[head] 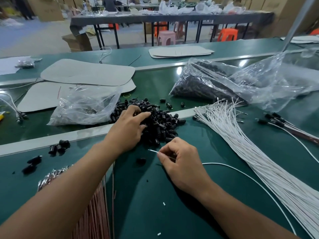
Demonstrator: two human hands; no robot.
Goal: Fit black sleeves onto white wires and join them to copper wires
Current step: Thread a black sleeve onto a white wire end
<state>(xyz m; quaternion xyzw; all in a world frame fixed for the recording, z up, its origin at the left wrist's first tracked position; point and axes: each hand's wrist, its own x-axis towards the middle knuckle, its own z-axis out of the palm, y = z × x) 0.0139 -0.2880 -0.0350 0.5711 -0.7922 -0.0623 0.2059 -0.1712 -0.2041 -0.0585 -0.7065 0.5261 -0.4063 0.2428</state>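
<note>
While spread loosely over the pile of black sleeves [160, 125] with the left hand [127, 128], grips nothing. Just right and nearer, pinches a white wire [152, 150] in the right hand [179, 161], its length running left-right and its tip aimed left toward the pile. Probably needs a sleeve carried near-right onto that tip.

Green bench [155, 195]: black sleeves [162, 123], white wires [241, 140], bags [82, 107]

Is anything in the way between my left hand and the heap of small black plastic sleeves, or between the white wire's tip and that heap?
Nothing visible. The left hand rests on the heap of small black plastic sleeves. The thin white wire pinched by the right hand points at the heap over bare green table.
</note>
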